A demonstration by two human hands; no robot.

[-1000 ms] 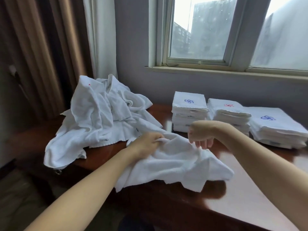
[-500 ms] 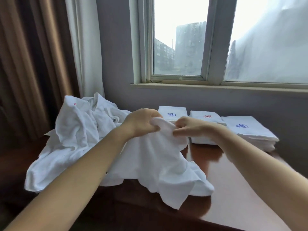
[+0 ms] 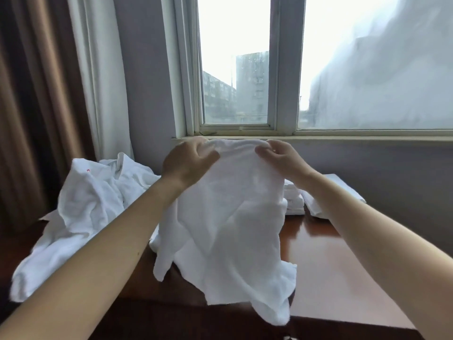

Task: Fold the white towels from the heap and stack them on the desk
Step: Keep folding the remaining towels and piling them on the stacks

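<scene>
Head view: left hand (image 3: 188, 163) and right hand (image 3: 282, 159) are both up above the desk (image 3: 331, 266), each pinching the top edge of one white towel (image 3: 232, 217) between thumb and curled fingers. The hands are near each other, with a short span of that edge stretched between them. Towel hangs unfolded and rumpled over the middle of the desk, lower corners drooping toward the desk's front edge; can't tell if the bottom hem touches the wood. Heap (image 3: 83, 209) of loose white towels sits crumpled on the desk's left end, small red mark (image 3: 88, 170) near its top, one part trailing toward the desk's front-left corner. Folded towel stacks (image 3: 295, 201) are at the desk's far right, by the wall, mostly hidden behind the hanging towel and the right forearm; can't count them. Desk is dark glossy wood, with window light reflecting on its right half. Behind the desk: window sill (image 3: 355, 138) and window (image 3: 235, 69), buildings blurred through the glass. Past the desk's left end: brown curtain (image 3: 36, 106), with a white sheer (image 3: 98, 82) just beside it
</scene>
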